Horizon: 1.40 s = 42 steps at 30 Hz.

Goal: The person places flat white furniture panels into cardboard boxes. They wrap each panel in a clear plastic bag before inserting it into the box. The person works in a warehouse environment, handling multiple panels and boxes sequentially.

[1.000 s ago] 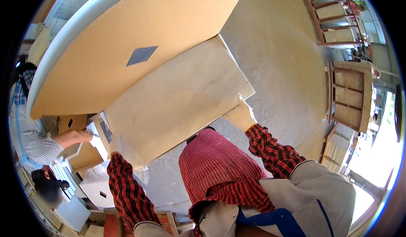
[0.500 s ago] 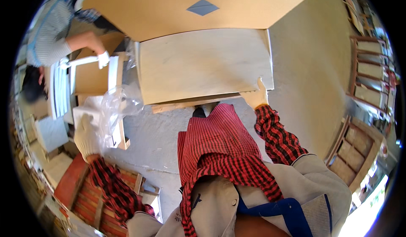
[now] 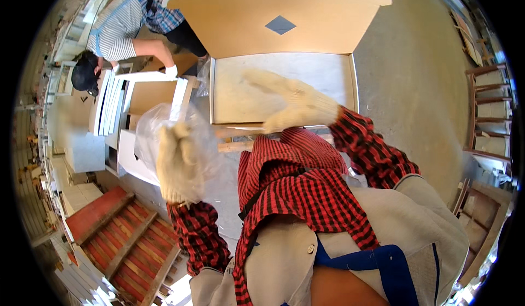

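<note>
My left hand [image 3: 178, 164], in a cream knit glove, is closed on a crumpled clear plastic bag [image 3: 150, 136] that billows around its fingers. My right hand [image 3: 298, 103], gloved likewise and somewhat blurred, reaches over the near edge of a shallow rectangular tray-like box [image 3: 355, 82], its fingers spread and nothing visible in them. Thin raised edges frame the box's pale bottom [image 3: 229, 74]. At its far side rises a tan board [image 3: 322, 22] with a white curved top edge and a diamond-shaped cut-out. Whether my right fingers touch the box's bottom I cannot tell.
At the left a co-worker [image 3: 117, 27] in a dark cap and white gloves bends over white-edged frames [image 3: 112, 104]. A red slatted wooden panel [image 3: 126, 240] lies at lower left. Brown wooden frames [image 3: 486, 109] line the right side. Wooden strips [image 3: 229, 146] show below the box.
My left hand has moved right and now grips the plastic bag. My right hand has left the box's right front edge and swung left over it. The view has shifted, showing more of the co-worker.
</note>
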### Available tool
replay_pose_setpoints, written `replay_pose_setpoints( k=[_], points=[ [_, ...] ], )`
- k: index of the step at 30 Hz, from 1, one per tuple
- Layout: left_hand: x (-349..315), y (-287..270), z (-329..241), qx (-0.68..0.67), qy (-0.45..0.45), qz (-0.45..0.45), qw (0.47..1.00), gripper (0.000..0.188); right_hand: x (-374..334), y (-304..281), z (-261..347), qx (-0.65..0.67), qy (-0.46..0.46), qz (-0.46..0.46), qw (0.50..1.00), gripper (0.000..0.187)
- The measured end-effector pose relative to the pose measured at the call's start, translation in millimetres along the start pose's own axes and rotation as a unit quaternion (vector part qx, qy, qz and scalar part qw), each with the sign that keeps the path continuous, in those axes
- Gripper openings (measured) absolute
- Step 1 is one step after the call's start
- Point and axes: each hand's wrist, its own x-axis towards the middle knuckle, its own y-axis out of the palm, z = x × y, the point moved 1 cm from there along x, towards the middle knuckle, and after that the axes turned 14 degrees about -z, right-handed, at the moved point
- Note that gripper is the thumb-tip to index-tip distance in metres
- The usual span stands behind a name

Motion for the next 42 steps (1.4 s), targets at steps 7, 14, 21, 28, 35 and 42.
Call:
replay_pose_setpoints(
  k=[7,14,21,28,35,42],
  points=[
    [-2.4,67.6,-62.9,-0.017,-0.003,0.179,0.984,0.038,41.6,12.5,21.8,-0.119,-0.194,0.006,0.974,0.053],
    [73.1,15.0,-52.1,0.043,0.063,0.094,0.993,0.047,-27.4,-73.3,57.1,-0.179,0.152,-0.011,0.972,0.026],
    [117.0,56.0,-43.2,-0.132,0.030,0.049,0.990,0.062,-33.3,-84.5,50.9,-0.103,0.204,-0.189,0.955,0.034],
    [118.8,15.1,-50.7,0.103,0.436,0.176,0.877,0.123,-11.3,-77.3,77.1,-0.141,0.267,-0.226,0.926,0.032],
    [101.3,140.9,9.1,0.359,0.586,0.197,0.700,0.067,-21.2,-84.9,52.5,-0.371,-0.168,-0.091,0.909,0.017],
    [156.0,118.0,12.4,0.253,0.348,0.321,0.843,0.029,-34.2,-90.4,54.0,-0.212,0.202,-0.104,0.950,0.047]
  ],
)
